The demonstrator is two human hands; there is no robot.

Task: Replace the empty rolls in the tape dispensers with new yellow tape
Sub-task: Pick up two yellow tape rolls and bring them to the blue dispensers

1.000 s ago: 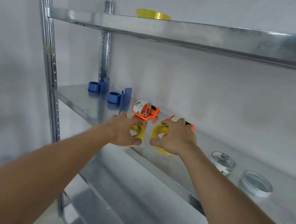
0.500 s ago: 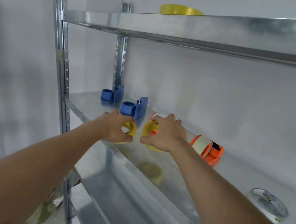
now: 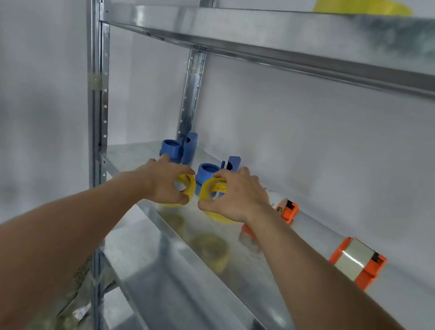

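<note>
Since each yellow tape roll (image 3: 188, 187) looks light and rigid, both are gripped by the rim, one in the left hand (image 3: 163, 182), one in the right hand (image 3: 237, 196).

Single head-worn view, wide-angle, looking forward and slightly down onto the middle shelf (image 3: 143, 211) of a metal rack from close range, with both forearms reaching into frame from the bottom corners. Relative to that shelf, the camera stands off its front edge and towards its left end, facing obliquely to the right along its length; the upper shelf (image 3: 288, 33) sits near eye level. No second view is supplied.
</note>
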